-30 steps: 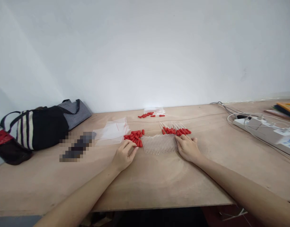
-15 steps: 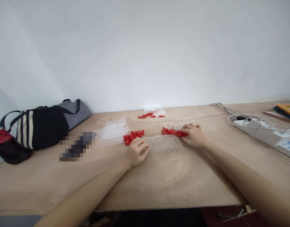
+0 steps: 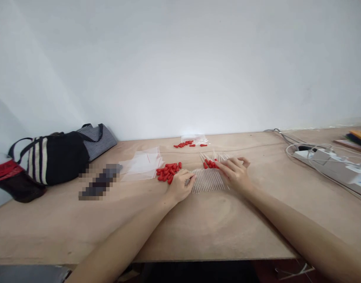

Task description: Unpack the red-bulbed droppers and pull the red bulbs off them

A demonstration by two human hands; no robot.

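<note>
A row of clear thin tubes (image 3: 209, 179) lies side by side on the wooden table (image 3: 198, 224). My left hand (image 3: 180, 184) is curled against the row's left end, its fingers pressed on the tubes. My right hand (image 3: 235, 171) rests on the right end of the row, fingers bent over the tubes and over red-capped tubes (image 3: 211, 162) lying just behind. A loose pile of red caps (image 3: 167, 171) sits left of the row, beside my left hand.
Clear plastic bags (image 3: 142, 164) lie left of the caps. More red caps (image 3: 188, 144) and a small bag lie near the wall. Striped dark bags (image 3: 58, 156) stand at the far left. A white power strip with cables (image 3: 335, 162) is at right.
My left hand slid right from the red cap pile to the left end of the tube row. My right hand moved back and then in, pushing the row narrower.
</note>
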